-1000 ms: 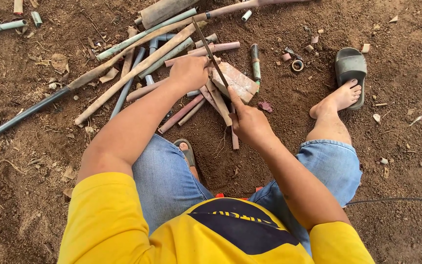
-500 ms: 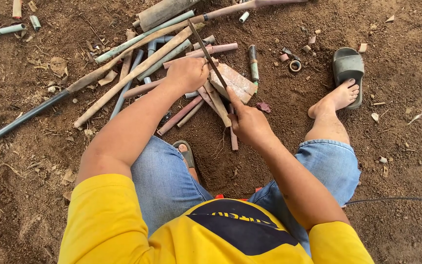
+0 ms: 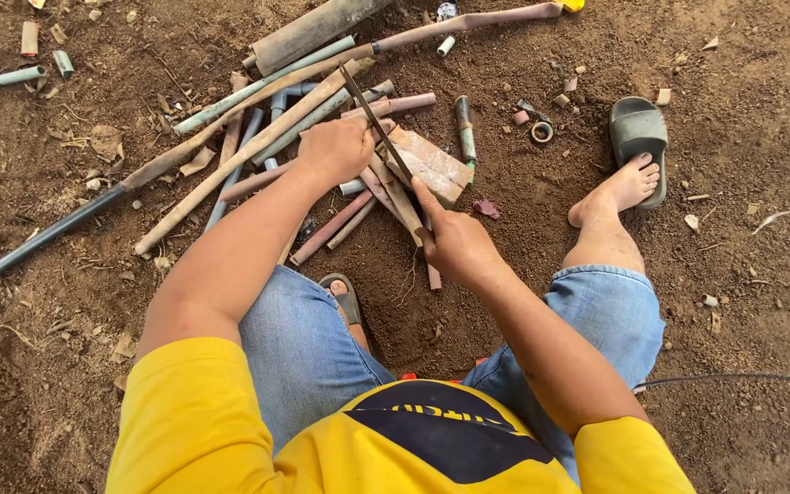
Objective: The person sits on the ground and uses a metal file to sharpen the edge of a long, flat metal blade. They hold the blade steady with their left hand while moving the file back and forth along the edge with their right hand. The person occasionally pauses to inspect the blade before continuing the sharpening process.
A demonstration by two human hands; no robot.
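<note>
I sit on bare earth with a pile of dirty pipes in front of me. My left hand grips a pinkish pipe piece that rests across a broken brick. My right hand holds the near end of a thin dark saw blade, which slants up and away over the pipe, next to my left hand. The blade lies on the pipe just beside the brick's edge.
Long grey and tan pipes fan out to the left. A wide pipe lies at the top. Short pipe offcuts and a ring lie right of the brick. My right foot rests beside a grey sandal. A black cable runs at right.
The saw blade and my right hand have shifted slightly along the pipe; my left hand stays clamped on the pipe at the brick.
</note>
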